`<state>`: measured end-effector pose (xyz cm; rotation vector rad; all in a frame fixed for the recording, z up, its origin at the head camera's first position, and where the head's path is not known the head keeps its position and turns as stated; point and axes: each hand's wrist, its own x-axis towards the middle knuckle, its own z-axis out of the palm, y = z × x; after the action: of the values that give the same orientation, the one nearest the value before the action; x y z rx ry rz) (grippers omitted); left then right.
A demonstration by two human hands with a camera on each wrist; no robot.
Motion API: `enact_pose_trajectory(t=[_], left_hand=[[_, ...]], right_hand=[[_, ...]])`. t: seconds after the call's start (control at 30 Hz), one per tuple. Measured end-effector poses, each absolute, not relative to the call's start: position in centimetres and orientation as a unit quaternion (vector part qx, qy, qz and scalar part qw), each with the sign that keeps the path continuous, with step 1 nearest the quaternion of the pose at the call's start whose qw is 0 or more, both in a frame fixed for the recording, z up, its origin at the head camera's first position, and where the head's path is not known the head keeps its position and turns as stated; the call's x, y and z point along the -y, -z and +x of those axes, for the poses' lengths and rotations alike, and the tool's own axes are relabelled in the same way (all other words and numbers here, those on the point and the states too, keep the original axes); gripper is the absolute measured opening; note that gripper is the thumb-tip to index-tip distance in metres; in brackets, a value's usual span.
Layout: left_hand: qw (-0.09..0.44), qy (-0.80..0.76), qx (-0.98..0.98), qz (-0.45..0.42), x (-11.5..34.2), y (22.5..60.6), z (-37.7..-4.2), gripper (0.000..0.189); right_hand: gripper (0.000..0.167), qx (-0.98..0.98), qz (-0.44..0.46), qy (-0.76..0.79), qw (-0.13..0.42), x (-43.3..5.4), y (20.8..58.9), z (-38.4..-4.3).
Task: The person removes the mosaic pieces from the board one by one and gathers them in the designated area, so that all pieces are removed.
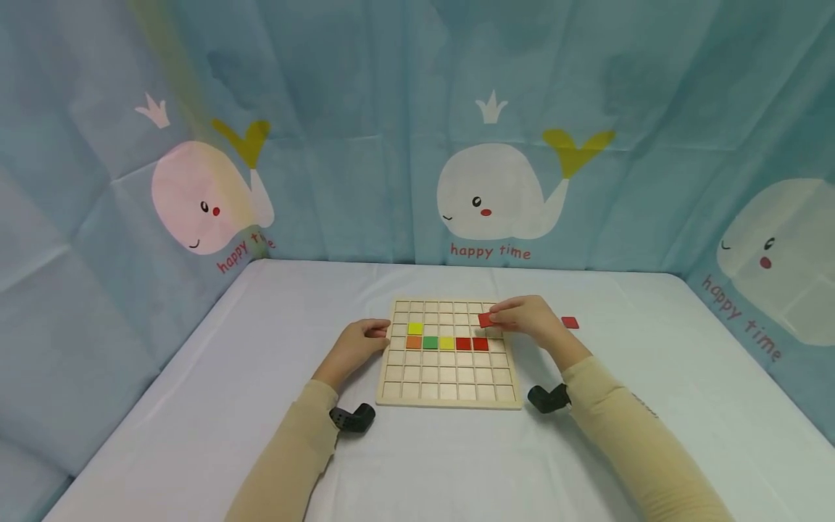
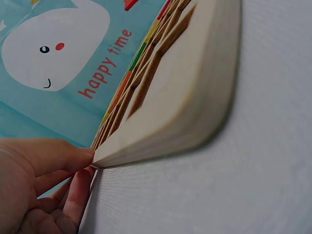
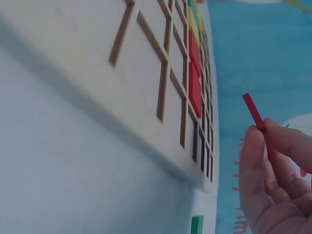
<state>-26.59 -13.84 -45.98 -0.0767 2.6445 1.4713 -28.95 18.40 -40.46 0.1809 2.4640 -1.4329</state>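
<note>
A wooden grid board (image 1: 448, 403) lies on the white table with several coloured square tiles set in its cells. A yellow tile (image 1: 415, 328) sits above an orange tile (image 1: 414, 342); right of the orange one run a green tile (image 1: 430, 343), another yellow and two red tiles. My left hand (image 1: 355, 346) grips the board's left edge, thumb and fingertips at the rim. Between thumb and fingertips my right hand (image 1: 530, 317) pinches a red tile (image 3: 252, 110), raised over the board's upper right part. In the right wrist view this tile is tilted and seen edge-on.
A loose red tile (image 1: 570, 322) lies on the table to the right, beyond the right wrist. The right wrist view shows a green tile (image 3: 197, 225) off the board. A blue curtain (image 1: 365, 196) with whale prints stands behind the table.
</note>
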Motion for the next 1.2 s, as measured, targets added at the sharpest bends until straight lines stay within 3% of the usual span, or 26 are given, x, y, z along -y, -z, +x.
enact_pose_trajectory(t=[0.4,1.2], left_hand=[[0.055,-0.483,-0.874,-0.02,13.8,46.0,-26.7,0.045],[0.053,-0.479,-0.876,-0.022,13.9,46.3,-26.8,0.045]], right_hand=[[0.041,-0.829,0.034,0.539,0.149,-21.6,39.3,-27.8],[0.055,-0.838,0.087,0.518,0.148,-27.1,39.5,-27.7]])
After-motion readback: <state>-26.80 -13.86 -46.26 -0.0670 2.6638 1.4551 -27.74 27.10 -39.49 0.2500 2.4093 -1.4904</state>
